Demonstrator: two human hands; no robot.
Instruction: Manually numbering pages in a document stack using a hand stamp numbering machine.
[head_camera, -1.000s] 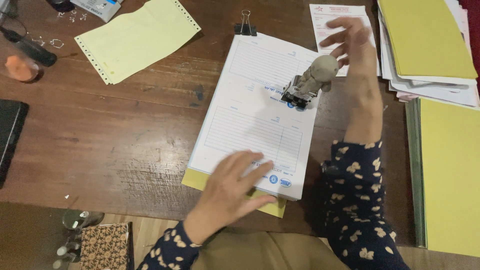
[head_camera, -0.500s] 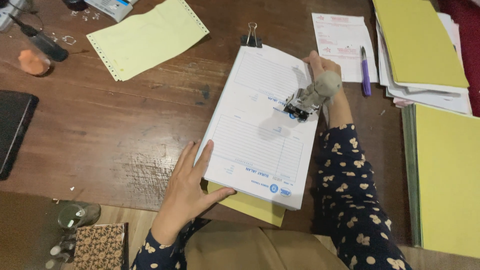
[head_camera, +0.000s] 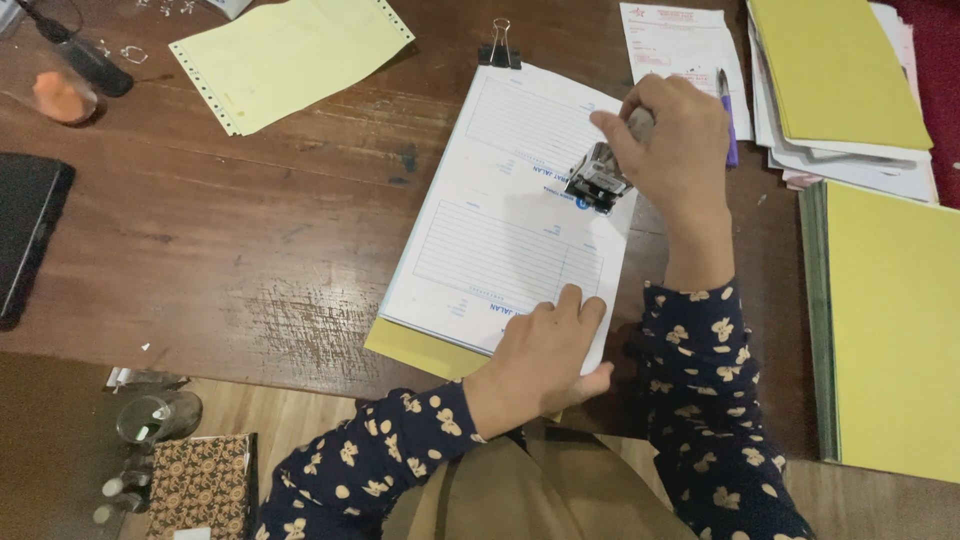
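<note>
the right hand (head_camera: 672, 140) is clenched around the top of a small self-inking stamp with a grey and black metal frame (head_camera: 598, 180), fingers wrapped over its handle so that only the lower frame shows below the knuckles. the stamp stands on the upper right part of a white ruled form sheet with pale blue printing (head_camera: 500, 210), close to that sheet's right edge. the form lies tilted on the dark brown wooden table (head_camera: 250, 250), toward the near edge at its lower end, and is held at its top by a black binder clip with silver wire handles (head_camera: 499, 47). a yellow sheet (head_camera: 415, 348) sticks out from under the form at its lower left corner

the left hand (head_camera: 540, 355) lies flat and released, palm down, pressing the lower right corner of the form; it grasps nothing. it is well apart from the stamp, with the ruled middle of the form between the two hands. both forearms wear dark blue sleeves with a cream flower pattern (head_camera: 380, 460)

just beyond the right hand a purple pen (head_camera: 727, 115) lies on a white printed slip (head_camera: 680, 40) near the far edge of the table. to the right, along the table's right edge, sit a stack of papers topped by a yellow-green sheet (head_camera: 835, 70) and, nearer, a yellow-green folder (head_camera: 895, 320). toward the far left corner lies a pale yellow perforated sheet (head_camera: 290, 55), and a black flat thing (head_camera: 25, 225) rests at the left edge
</note>
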